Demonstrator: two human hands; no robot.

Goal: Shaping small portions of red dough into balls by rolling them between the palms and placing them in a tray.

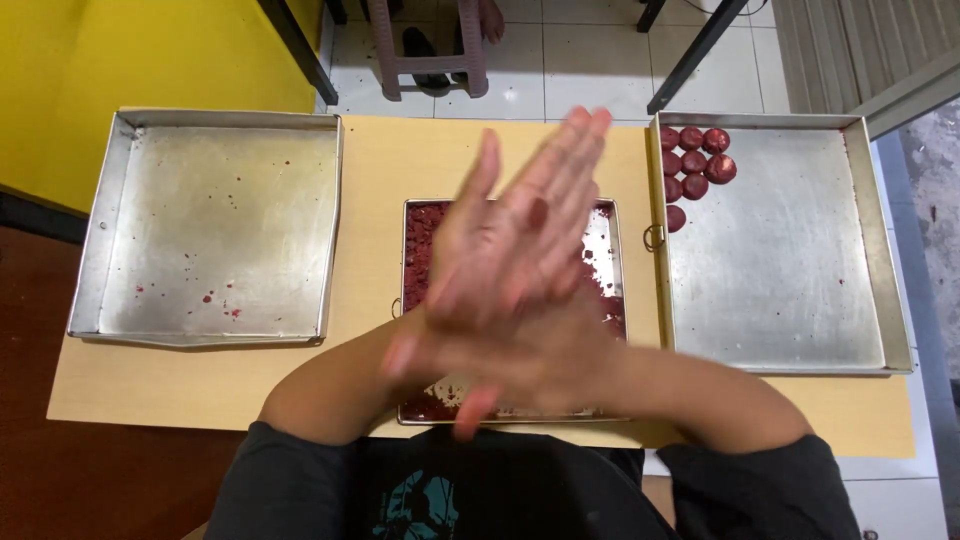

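My left hand lies flat on top, fingers pointing up and to the right. My right hand is pressed palm to palm beneath it, its blurred fingers pointing left. Both hover over a small metal tray at the middle of the table, which holds dark red crumbly dough. Whether any dough sits between the palms is hidden. A red smear shows on a finger of my left hand.
A large metal tray on the right holds several round dark red dough balls in its far left corner. On the left, a second large tray shows only red specks. All stand on a light wooden table. A plastic stool stands beyond.
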